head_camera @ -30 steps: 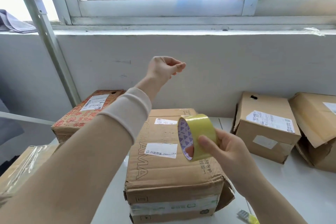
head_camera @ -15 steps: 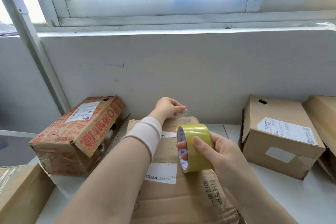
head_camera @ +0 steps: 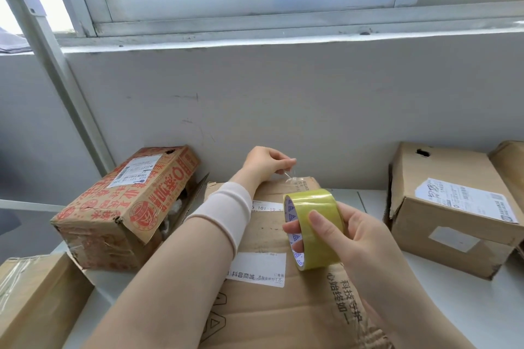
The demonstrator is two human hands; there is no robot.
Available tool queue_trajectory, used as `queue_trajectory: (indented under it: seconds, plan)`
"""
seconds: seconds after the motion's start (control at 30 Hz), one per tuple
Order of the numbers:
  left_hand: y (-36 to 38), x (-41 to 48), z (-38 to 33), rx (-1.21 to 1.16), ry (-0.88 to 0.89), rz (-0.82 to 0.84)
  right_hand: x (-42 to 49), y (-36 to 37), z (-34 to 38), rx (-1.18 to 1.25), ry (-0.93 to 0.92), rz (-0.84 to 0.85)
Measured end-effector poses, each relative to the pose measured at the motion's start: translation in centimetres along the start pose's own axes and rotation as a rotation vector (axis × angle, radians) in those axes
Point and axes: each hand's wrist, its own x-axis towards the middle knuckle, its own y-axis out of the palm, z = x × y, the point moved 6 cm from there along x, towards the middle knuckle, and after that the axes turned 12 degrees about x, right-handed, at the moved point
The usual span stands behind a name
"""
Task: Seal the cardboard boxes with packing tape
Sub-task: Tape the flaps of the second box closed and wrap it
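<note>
The person's right hand (head_camera: pixel 354 238) is clamped on a yellowish roll of clear packing tape (head_camera: pixel 313 228), thumb across the outer band and fingertips tucked into the printed core, holding it just above the middle of a plain brown cardboard box (head_camera: pixel 272 306) that lies directly in front of them. The left hand (head_camera: pixel 265 163) reaches to the far end of that same box, its thumb and forefinger pinched together on the loose end of the clear tape strip (head_camera: pixel 292 177), right at the box's far edge. The strip between the two hands is nearly invisible, so I cannot tell whether it already touches the cardboard. A pale pink sleeve cuff (head_camera: pixel 226 211) covers the left forearm.

To the left, a cardboard box printed in red characters (head_camera: pixel 124 207) sits tilted with one flap open, close beside the central box. Nearer on the left is the corner of another brown box with glossy tape (head_camera: pixel 31 292). To the right, well apart, stands a brown box bearing a white shipping label (head_camera: pixel 450 207). All rest on a white tabletop (head_camera: pixel 453 306) against a grey wall (head_camera: pixel 283 99).
</note>
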Motion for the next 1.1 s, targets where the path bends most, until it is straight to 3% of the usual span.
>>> queue_trajectory:
  seconds: [0.2,0.77,1.0,1.1]
  plan:
    - [-0.6,0.1,-0.3,-0.302,-0.065,-0.085,0.0,0.1,0.3,-0.021,-0.029,-0.010]
    - [1.4,1.3,0.8,0.445,-0.136,0.075,0.7,-0.7,-0.1,-0.001,0.009,-0.080]
    - [0.7,0.1,0.8,0.661,-0.305,0.251,0.6,-0.7,-0.3,-0.014,-0.010,-0.071]
    - [0.5,0.6,0.7,0.643,-0.184,0.150,0.7,-0.7,-0.2,-0.027,-0.041,-0.064]
